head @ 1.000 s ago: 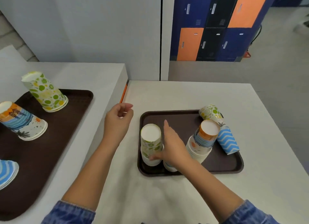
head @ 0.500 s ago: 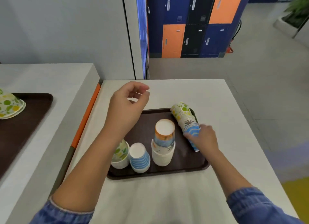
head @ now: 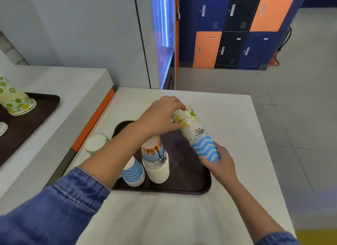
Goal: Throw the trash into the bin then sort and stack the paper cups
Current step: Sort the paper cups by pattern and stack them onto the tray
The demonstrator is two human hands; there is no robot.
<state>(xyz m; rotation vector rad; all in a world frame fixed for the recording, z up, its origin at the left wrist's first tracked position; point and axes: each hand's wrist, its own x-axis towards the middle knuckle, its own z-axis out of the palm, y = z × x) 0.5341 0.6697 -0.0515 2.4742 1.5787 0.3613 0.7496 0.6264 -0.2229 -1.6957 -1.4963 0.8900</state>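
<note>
- nested run of printed paper cups (head: 196, 133) – green-dotted, palm-print, blue-zigzag – judged light, thin-walled, easily crushed; best taken by the sides near each end.
- right hand (head: 219, 160) closed round the blue end, at 5 o'clock of the run.
- left hand (head: 160, 117) pinching the green end, at 10 o'clock.
- run held tilted over the dark brown plastic tray (head: 182, 188) – clear of it.

The left forearm in a blue denim sleeve (head: 54, 208) hides part of the blue-and-white striped paper cup (head: 134, 172) and the near-left of the dark brown plastic tray (head: 182, 189); a lime-patterned paper cup (head: 14, 100) at far left is cut by the frame edge, and a pale upturned paper cup (head: 96, 143) beside the tray is blurred
</note>
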